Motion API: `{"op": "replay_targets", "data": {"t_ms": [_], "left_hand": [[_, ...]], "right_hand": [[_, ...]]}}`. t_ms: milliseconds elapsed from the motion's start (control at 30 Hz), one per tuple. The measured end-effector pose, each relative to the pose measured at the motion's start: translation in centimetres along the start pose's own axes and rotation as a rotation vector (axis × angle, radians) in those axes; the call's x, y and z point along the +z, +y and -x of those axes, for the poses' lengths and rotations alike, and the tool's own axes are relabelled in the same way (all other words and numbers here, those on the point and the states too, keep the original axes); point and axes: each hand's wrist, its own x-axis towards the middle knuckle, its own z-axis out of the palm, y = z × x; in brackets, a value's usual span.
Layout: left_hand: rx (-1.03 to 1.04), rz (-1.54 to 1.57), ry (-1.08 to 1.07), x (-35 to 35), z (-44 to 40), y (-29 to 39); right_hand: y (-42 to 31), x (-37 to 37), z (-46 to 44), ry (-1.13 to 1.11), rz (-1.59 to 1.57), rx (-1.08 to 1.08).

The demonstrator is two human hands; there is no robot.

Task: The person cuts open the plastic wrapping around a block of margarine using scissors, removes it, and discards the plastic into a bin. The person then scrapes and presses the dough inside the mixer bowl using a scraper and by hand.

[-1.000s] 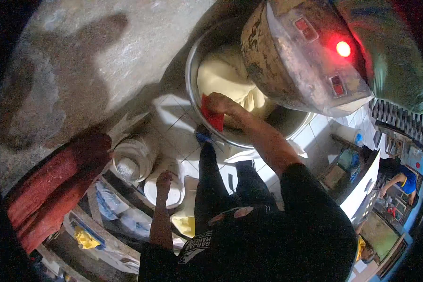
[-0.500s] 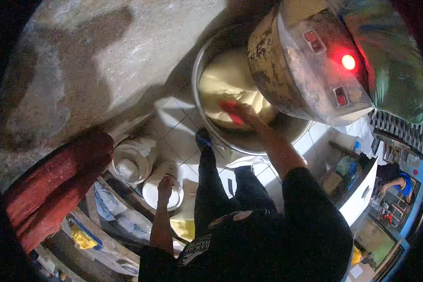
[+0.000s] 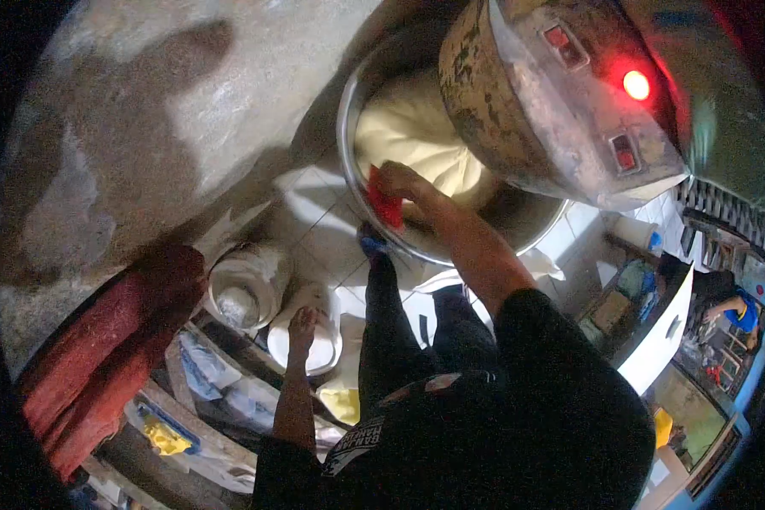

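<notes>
A large metal mixing bowl [image 3: 346, 140] holds a mass of pale yellow dough [image 3: 416, 136] with a folded surface. Over the bowl's near left side, my right hand [image 3: 402, 181] is closed around a flat red scraper [image 3: 386, 206], which is close to the inner wall. Whether the scraper touches the metal I cannot tell. My left hand [image 3: 303, 325] hangs low by my side, above a white bucket [image 3: 314, 350], its fingers loosely apart and nothing visible in them.
The worn mixer head [image 3: 561, 93], with a lit red lamp [image 3: 636, 85], overhangs the bowl's right side. A whitish bucket [image 3: 251, 285] stands left, near a dark red cloth-like bundle [image 3: 115, 348]. Another person's arm [image 3: 727, 308] shows at far right.
My right hand and the red scraper have moved left, from over the dough to the bowl's near left wall. My left hand stays low by the white bucket. The view has shifted slightly.
</notes>
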Motion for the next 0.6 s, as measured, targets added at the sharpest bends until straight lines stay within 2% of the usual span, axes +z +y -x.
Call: {"op": "replay_targets", "data": {"t_ms": [67,100,167,200,267,300,367,467,500,533,567,600], "left_hand": [[-0.106,-0.321,0.002,0.5,-0.5,3.3],[0.033,-0.274,-0.008,0.7,-0.7,3.7],[0.015,0.025,-0.025,1.7,0.2,9.2],[0.009,0.024,-0.022,1.3,0.6,8.5],[0.18,-0.297,-0.016,0.3,0.8,6.5],[0.239,-0.403,-0.005,-0.1,1.1,6.2],[0.042,0.079,0.089,-0.1,2.1,6.3],[0.018,0.191,0.099,0.6,2.7,5.5],[0.039,0.514,-0.004,0.3,2.1,0.2],[0.04,0.511,0.007,1.1,1.3,-1.6],[0.173,0.06,0.009,1.2,1.1,-2.9],[0.215,-0.131,0.065,1.0,2.2,2.2]], "right_hand": [[5.2,1.3,1.5,-0.045,-0.073,0.012],[8.1,1.0,3.2,-0.051,-0.026,0.028],[14.2,-1.4,7.7,-0.066,0.152,0.139],[16.6,-3.1,9.9,-0.077,0.284,0.234],[18.7,-6.5,12.5,-0.112,0.513,0.362],[18.2,-7.1,12.4,-0.129,0.584,0.345],[15.9,-6.3,10.2,-0.12,0.62,0.129],[12.7,-2.6,5.6,0.056,0.624,-0.37],[13.1,-1.8,5.6,0.051,0.621,-0.375],[13.3,-1.1,5.2,0.216,0.425,-0.27],[16.0,0.4,4.4,0.225,-0.205,-0.095],[18.9,1.9,3.5,0.358,-0.86,0.026]]}}
